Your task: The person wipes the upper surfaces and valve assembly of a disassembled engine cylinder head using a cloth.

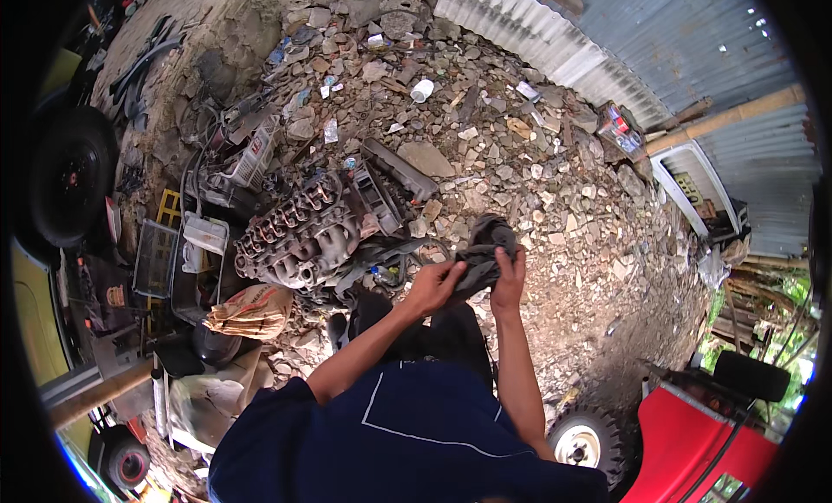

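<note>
A crumpled dark grey cloth (480, 264) is held up in front of my body, over the rubble. My left hand (434, 286) pinches its left side between thumb and fingers. On the right edge of the cloth, my right hand (509, 275) grips it with the fingers pointing up. The fabric hides part of my fingertips. A greasy engine cylinder head with a manifold (302, 240) lies on the ground to the left of my hands. Beside it are a long dark metal cover (398, 171) and dark fabric or sheeting (374, 259).
Loose stones (552, 178) cover the ground. A sack (253, 311), a wire-mesh basket (156, 259) and a tire (68, 177) stand left. Corrugated sheets (552, 48) line the upper right. Lower right are a knobby wheel (585, 443) and a red vehicle body (695, 438).
</note>
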Demonstrator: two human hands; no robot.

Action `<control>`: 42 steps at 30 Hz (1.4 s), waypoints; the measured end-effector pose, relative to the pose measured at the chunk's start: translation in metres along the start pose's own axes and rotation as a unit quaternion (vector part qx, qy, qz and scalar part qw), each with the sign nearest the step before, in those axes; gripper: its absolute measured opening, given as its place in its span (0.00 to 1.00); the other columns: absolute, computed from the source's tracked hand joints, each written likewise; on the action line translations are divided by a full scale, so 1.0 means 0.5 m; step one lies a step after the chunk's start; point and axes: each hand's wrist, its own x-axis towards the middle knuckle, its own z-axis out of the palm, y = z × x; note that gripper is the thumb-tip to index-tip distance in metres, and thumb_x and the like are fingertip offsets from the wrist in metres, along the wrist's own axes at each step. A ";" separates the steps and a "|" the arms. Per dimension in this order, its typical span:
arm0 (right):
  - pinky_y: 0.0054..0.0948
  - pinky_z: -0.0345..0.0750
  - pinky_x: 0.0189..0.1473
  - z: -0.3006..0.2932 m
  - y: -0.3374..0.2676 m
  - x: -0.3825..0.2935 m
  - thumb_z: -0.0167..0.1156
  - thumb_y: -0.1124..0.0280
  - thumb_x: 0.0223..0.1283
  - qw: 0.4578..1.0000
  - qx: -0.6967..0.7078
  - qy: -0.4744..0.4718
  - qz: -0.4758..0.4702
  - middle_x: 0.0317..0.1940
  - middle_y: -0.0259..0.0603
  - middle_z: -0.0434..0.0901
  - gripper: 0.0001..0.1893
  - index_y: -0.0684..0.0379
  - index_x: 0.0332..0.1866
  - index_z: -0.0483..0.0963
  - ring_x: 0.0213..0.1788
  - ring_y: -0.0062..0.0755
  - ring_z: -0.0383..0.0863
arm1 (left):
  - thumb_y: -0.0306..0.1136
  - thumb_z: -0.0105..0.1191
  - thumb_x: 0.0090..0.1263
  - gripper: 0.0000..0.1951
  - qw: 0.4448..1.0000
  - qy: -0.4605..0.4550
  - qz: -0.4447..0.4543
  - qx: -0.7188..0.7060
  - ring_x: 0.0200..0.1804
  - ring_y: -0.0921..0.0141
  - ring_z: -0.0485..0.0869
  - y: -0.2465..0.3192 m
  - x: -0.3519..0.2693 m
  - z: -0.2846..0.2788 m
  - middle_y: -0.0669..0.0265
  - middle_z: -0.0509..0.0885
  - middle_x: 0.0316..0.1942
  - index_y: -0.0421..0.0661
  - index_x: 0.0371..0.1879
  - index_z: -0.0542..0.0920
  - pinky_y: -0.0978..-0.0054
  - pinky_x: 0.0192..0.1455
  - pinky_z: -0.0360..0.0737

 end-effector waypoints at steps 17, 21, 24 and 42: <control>0.28 0.73 0.58 0.109 -0.208 0.654 0.62 0.69 0.68 0.971 -0.111 -0.209 0.027 0.52 0.36 0.78 0.20 0.62 0.62 0.69 0.52 0.28 0.77 | 0.40 0.53 0.79 0.15 0.960 0.169 -0.131 -0.181 0.28 0.78 0.80 0.126 0.550 -0.076 0.68 0.85 0.27 0.39 0.47 0.82 0.75 0.34 0.77; 0.27 0.73 0.58 0.295 -0.263 0.878 0.61 0.68 0.70 0.947 -0.177 -0.264 0.046 0.53 0.36 0.78 0.19 0.63 0.62 0.71 0.53 0.26 0.77 | 0.48 0.54 0.78 0.20 0.953 0.239 -0.074 -0.170 0.21 0.79 0.73 0.120 0.836 -0.155 0.69 0.78 0.18 0.40 0.45 0.82 0.74 0.25 0.69; 0.28 0.71 0.61 0.411 -0.269 1.031 0.61 0.62 0.71 0.928 -0.166 -0.324 0.083 0.55 0.37 0.78 0.23 0.66 0.63 0.70 0.55 0.29 0.76 | 0.54 0.50 0.78 0.26 0.917 0.350 -0.013 -0.192 0.20 0.77 0.67 0.171 0.999 -0.232 0.70 0.73 0.16 0.39 0.30 0.81 0.71 0.24 0.65; 0.23 0.75 0.48 1.006 -0.103 1.336 0.66 0.71 0.64 0.547 -0.319 -0.762 0.137 0.41 0.32 0.81 0.12 0.63 0.49 0.76 0.43 0.20 0.78 | 0.43 0.56 0.76 0.18 0.689 0.683 -0.130 -0.204 0.39 0.72 0.82 0.213 1.179 -0.537 0.61 0.86 0.36 0.39 0.51 0.82 0.71 0.44 0.79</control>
